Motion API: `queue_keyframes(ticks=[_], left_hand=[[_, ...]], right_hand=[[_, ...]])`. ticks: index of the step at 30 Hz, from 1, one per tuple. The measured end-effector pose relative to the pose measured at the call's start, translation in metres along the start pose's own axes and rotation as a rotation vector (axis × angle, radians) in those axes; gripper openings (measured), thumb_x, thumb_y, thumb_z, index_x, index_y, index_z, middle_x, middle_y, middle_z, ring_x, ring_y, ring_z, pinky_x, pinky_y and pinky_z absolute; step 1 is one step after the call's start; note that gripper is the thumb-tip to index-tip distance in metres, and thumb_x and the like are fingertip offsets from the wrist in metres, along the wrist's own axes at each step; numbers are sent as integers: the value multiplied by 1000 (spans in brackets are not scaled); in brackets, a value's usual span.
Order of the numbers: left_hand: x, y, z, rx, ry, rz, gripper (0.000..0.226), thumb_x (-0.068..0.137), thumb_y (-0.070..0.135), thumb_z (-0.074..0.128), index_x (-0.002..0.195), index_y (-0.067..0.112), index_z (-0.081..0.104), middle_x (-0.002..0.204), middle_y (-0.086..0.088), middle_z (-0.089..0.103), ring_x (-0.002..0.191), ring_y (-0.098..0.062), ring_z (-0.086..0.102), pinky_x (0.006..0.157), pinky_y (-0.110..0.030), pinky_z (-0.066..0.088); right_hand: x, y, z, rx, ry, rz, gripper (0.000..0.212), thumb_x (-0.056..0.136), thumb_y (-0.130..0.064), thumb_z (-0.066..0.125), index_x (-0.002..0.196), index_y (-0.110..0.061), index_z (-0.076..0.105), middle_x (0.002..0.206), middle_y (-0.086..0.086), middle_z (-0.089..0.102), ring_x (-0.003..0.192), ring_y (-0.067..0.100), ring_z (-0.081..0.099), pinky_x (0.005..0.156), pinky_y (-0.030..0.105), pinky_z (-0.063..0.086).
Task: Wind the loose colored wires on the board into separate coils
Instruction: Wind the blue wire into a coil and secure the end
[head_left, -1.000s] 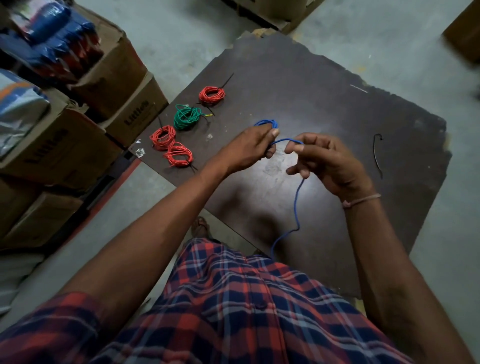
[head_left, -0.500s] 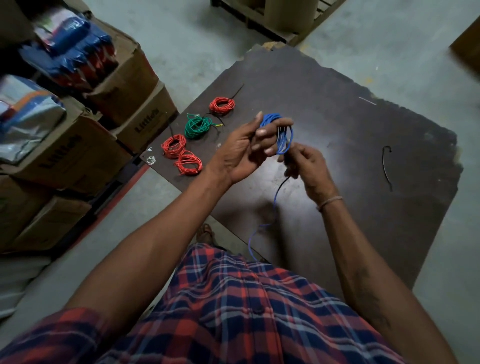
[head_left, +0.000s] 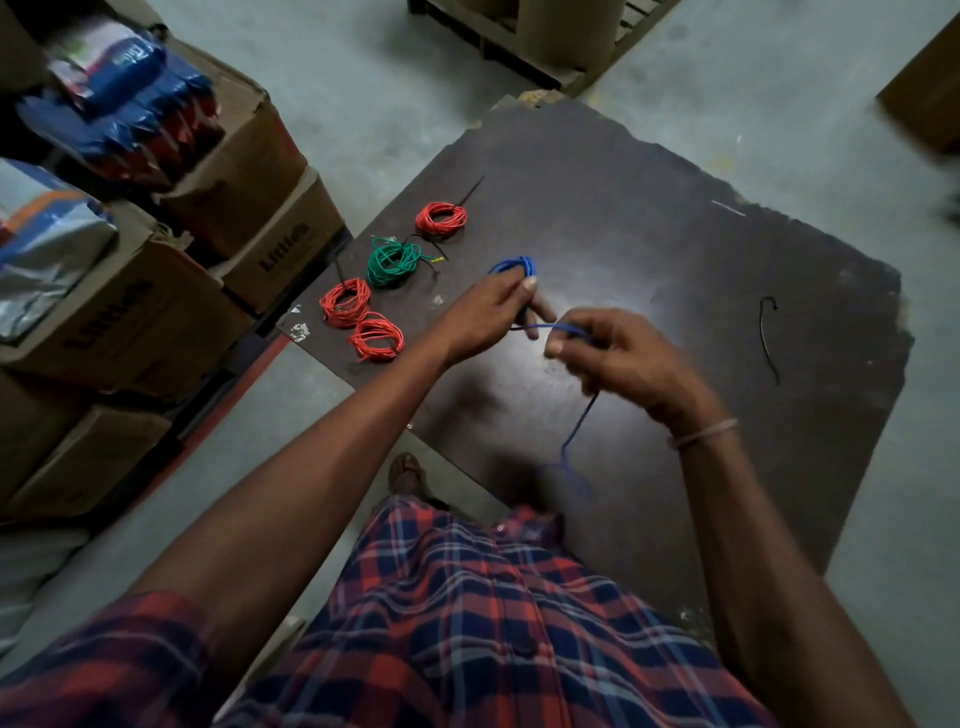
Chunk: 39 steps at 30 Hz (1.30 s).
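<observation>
A blue wire (head_left: 519, 266) is partly coiled around the fingers of my left hand (head_left: 493, 306). From there it runs to my right hand (head_left: 618, 358), which pinches it; the loose tail (head_left: 574, 441) hangs down toward my lap. Both hands hover above the dark board (head_left: 649, 234). On the board's left part lie three red coils (head_left: 440, 220), (head_left: 345, 302), (head_left: 376, 340) and one green coil (head_left: 393, 264). A loose black wire (head_left: 768, 338) lies at the board's right.
Cardboard boxes (head_left: 249, 171) with packaged goods are stacked to the left of the board. A wooden pallet (head_left: 519, 41) stands beyond the far edge. Grey concrete floor (head_left: 857, 519) surrounds the board. My foot (head_left: 406, 474) shows below the board's near edge.
My left hand turned over and lowered with the blue coil. My right hand swung out to the right, drawing the wire taut between the hands; the hanging tail is shorter.
</observation>
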<state>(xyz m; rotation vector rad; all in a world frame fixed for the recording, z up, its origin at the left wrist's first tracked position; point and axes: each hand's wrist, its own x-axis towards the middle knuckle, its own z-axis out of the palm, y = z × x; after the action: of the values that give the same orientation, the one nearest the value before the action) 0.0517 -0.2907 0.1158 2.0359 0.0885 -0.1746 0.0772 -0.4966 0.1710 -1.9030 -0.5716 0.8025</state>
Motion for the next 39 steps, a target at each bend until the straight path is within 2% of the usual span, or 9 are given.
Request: queue_keyframes(ticks=[2,5,10,17,22,27,31,35,39], left_hand=[[-11,-5,2,-94,-84,-3,46,112,33,34,90,5,63,78,-3,74,63,-15,60,71,-28,46],[-24,-7,8,-420,-144,-46,51,111,30,34,111,-12,62,76,-22,62,55,-19,41,67,-31,45],[-39,5,11,-772,-264,-68,45,112,24,29,129,-6,58,71,-14,48,47,-10,31,64,-32,42],[-23,15,10,-1260,85,-61,43,112,26,30,125,-6,54,80,-2,68,52,-8,52,70,-28,57],[-13,16,12,-1047,272,-14,37,112,24,33,107,5,64,104,-15,77,80,-22,74,88,-36,59],[-18,-6,21,-200,344,20,43,111,33,38,95,6,68,94,-4,79,83,-15,76,88,-38,58],[-29,-18,25,135,174,2,46,109,40,34,74,28,60,71,-2,73,66,-13,69,81,-41,55],[-49,-10,33,-77,23,-4,59,112,33,34,78,-2,67,58,4,62,53,-16,51,61,-28,47],[-57,-6,40,-452,-119,-73,48,113,27,31,116,-11,61,63,-8,55,51,-18,33,56,-25,41]], right_hand=[[7,4,-18,92,64,-38,14,98,-18,69,95,-4,68,66,8,53,55,15,53,48,19,43],[22,15,-31,238,120,-86,13,100,-14,63,98,-1,65,65,6,42,53,11,44,50,21,43],[45,36,-12,256,221,-53,12,100,-18,66,96,-6,66,63,0,46,51,8,34,44,24,24],[39,46,36,-224,143,21,27,108,-33,48,106,-20,73,66,3,69,46,7,51,53,25,42],[14,40,61,-445,36,-63,37,106,-29,52,142,-20,51,77,7,72,77,26,67,75,36,52],[-4,29,52,-536,-3,-71,17,103,-26,57,101,-15,70,70,0,64,68,23,63,71,42,55],[-12,21,25,-546,77,-157,12,97,-22,66,91,-14,73,68,-1,63,63,16,54,59,18,39],[1,22,-9,-553,196,-242,10,93,-25,73,89,-15,74,70,-2,64,65,14,54,60,9,35],[21,28,-25,-553,285,-327,9,89,-28,78,88,-19,77,79,-5,63,71,9,53,66,8,35]])
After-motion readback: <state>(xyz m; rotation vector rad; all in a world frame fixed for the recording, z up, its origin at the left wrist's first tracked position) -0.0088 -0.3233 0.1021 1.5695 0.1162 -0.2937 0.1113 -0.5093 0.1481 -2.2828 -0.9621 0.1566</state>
